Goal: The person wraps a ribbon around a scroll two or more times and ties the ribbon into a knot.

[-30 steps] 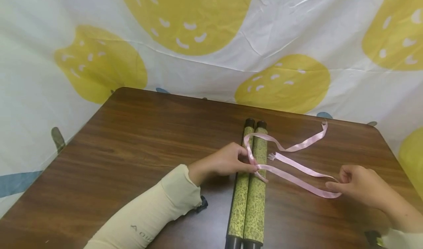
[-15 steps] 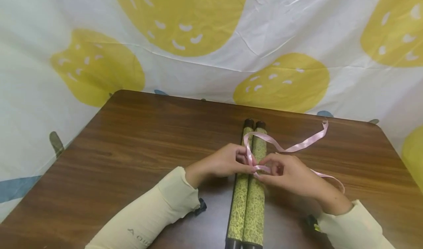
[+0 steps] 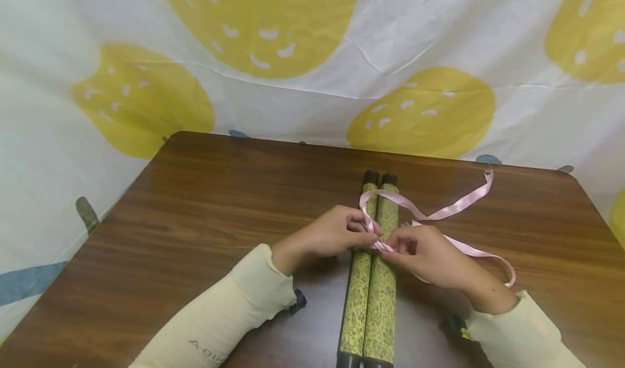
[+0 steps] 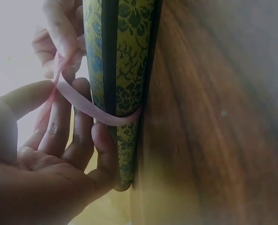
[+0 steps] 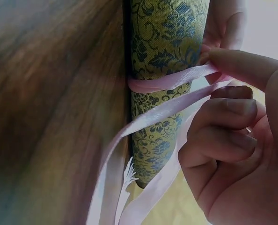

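Observation:
Two scrolls (image 3: 381,303) with gold patterned fabric and dark end knobs lie side by side on the table. A pink ribbon (image 3: 451,209) passes round them, and its crossing sits on top between both hands. My left hand (image 3: 337,231) pinches the ribbon at this crossing between thumb and fingers. From the other side my right hand (image 3: 429,257) pinches the ribbon close to the left fingertips. In the left wrist view the ribbon (image 4: 90,108) wraps snugly round the scroll's side. The right wrist view shows a frayed ribbon end (image 5: 128,173) hanging beside the scroll.
The brown wooden table (image 3: 219,205) extends on both sides of the scrolls. Behind it hangs a white cloth (image 3: 303,107) with yellow fruit prints. One ribbon tail lies toward the far right edge, another loops beside the right forearm.
My right hand has come in from the right to the ribbon crossing over the scrolls. The ribbon loop there has drawn smaller. My left hand has stayed at the crossing.

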Available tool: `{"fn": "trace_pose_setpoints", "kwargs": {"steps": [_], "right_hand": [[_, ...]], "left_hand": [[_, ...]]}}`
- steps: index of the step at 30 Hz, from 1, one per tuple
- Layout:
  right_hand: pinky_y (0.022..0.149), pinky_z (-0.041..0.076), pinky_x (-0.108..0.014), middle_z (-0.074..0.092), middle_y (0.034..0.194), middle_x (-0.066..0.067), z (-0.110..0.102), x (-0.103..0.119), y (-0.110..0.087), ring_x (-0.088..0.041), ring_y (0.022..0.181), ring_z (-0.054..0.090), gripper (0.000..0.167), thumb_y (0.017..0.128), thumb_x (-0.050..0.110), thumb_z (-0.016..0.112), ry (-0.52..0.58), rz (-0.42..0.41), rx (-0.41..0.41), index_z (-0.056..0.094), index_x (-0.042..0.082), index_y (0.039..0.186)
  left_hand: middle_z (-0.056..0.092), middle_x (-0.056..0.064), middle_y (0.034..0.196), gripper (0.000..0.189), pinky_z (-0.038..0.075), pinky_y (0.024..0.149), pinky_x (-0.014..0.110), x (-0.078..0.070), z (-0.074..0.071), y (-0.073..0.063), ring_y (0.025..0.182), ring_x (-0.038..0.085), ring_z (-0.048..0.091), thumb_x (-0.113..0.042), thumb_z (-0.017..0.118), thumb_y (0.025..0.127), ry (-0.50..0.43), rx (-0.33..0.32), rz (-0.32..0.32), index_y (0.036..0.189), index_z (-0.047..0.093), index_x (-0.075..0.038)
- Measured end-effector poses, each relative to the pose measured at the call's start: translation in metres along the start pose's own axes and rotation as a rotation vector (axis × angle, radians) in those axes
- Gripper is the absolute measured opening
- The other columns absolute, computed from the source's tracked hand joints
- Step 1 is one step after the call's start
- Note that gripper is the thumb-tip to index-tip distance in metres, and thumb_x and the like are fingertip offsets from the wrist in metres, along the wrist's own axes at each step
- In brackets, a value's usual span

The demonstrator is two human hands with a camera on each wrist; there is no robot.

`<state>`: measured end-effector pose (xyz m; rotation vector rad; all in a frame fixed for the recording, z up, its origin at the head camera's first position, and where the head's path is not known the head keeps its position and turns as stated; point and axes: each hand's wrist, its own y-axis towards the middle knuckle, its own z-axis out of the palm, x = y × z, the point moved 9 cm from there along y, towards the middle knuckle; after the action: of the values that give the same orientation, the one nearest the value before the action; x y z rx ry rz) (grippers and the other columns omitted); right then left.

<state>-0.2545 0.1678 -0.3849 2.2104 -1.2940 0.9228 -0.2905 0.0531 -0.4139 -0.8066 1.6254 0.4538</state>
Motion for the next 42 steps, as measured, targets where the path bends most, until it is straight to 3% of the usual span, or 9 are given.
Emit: {"fn": "trace_pose_setpoints", "kwargs": {"steps": [5, 9, 15, 19, 25, 30, 37, 42], "right_hand": [[0.048, 0.040, -0.023, 0.050, 0.062, 0.011, 0.001, 0.000, 0.003, -0.002, 0.054, 0.045, 0.012, 0.091, 0.027, 0.073, -0.033, 0.041, -0.014, 0.070, 0.021, 0.082], [0.049, 0.040, -0.023, 0.050, 0.060, 0.012, 0.000, 0.004, 0.004, -0.002, 0.055, 0.045, 0.013, 0.092, 0.025, 0.073, -0.086, 0.022, -0.050, 0.069, 0.023, 0.080], [0.049, 0.037, -0.022, 0.046, 0.058, 0.012, -0.003, 0.015, 0.005, -0.001, 0.053, 0.041, 0.009, 0.092, 0.023, 0.073, -0.136, -0.041, -0.094, 0.072, 0.022, 0.083], [0.049, 0.037, -0.022, 0.046, 0.058, 0.012, -0.004, 0.016, 0.005, 0.000, 0.053, 0.040, 0.008, 0.092, 0.023, 0.073, -0.149, -0.037, -0.102, 0.073, 0.021, 0.084], [0.048, 0.038, -0.022, 0.047, 0.057, 0.012, -0.004, 0.015, 0.005, -0.001, 0.051, 0.041, 0.007, 0.091, 0.021, 0.074, -0.167, -0.025, -0.108, 0.073, 0.020, 0.084], [0.047, 0.038, -0.022, 0.048, 0.056, 0.012, -0.005, 0.016, 0.005, 0.000, 0.050, 0.041, 0.008, 0.092, 0.022, 0.073, -0.164, -0.025, -0.111, 0.072, 0.020, 0.084], [0.045, 0.037, -0.022, 0.047, 0.055, 0.013, -0.007, 0.016, 0.004, 0.000, 0.048, 0.041, 0.009, 0.091, 0.020, 0.073, -0.159, -0.023, -0.121, 0.072, 0.019, 0.083], [0.046, 0.038, -0.022, 0.048, 0.056, 0.012, -0.010, 0.018, 0.004, 0.001, 0.049, 0.041, 0.009, 0.091, 0.019, 0.074, -0.158, -0.044, -0.131, 0.072, 0.017, 0.082]], "left_hand": [[0.077, 0.012, 0.101, 0.018, 0.054, 0.075, 0.020, 0.000, -0.001, 0.000, 0.083, 0.003, 0.067, -0.010, 0.069, 0.094, 0.019, 0.001, 0.005, 0.110, 0.069, -0.002], [0.077, 0.015, 0.095, 0.019, 0.053, 0.071, 0.019, 0.000, -0.001, 0.000, 0.077, 0.003, 0.067, -0.008, 0.069, 0.093, -0.020, -0.005, -0.005, 0.110, 0.066, 0.000], [0.074, 0.023, 0.094, 0.040, 0.054, 0.067, 0.024, 0.000, -0.005, -0.002, 0.070, 0.011, 0.069, -0.003, 0.069, 0.091, -0.129, -0.076, -0.043, 0.120, 0.042, -0.001], [0.073, 0.022, 0.092, 0.043, 0.056, 0.064, 0.026, 0.000, -0.006, -0.001, 0.068, 0.014, 0.071, -0.001, 0.070, 0.089, -0.179, -0.123, -0.056, 0.114, 0.036, -0.004], [0.074, 0.013, 0.081, 0.018, 0.050, 0.061, 0.020, -0.006, -0.008, -0.002, 0.067, 0.006, 0.065, -0.005, 0.073, 0.087, -0.001, -0.149, 0.005, 0.096, 0.058, -0.002], [0.076, 0.008, 0.088, 0.011, 0.052, 0.066, 0.018, -0.011, -0.006, -0.004, 0.072, 0.001, 0.063, -0.011, 0.069, 0.093, 0.174, -0.133, 0.042, 0.100, 0.073, -0.005], [0.074, -0.004, 0.091, 0.014, 0.047, 0.070, 0.019, -0.015, -0.002, -0.006, 0.076, 0.003, 0.059, -0.017, 0.065, 0.094, 0.393, -0.121, 0.032, 0.099, 0.078, -0.015], [0.059, -0.006, 0.078, 0.007, 0.041, 0.072, 0.021, -0.020, 0.008, -0.006, 0.082, 0.012, 0.054, -0.015, 0.069, 0.088, 0.482, -0.041, 0.098, 0.088, 0.076, -0.015]]}}
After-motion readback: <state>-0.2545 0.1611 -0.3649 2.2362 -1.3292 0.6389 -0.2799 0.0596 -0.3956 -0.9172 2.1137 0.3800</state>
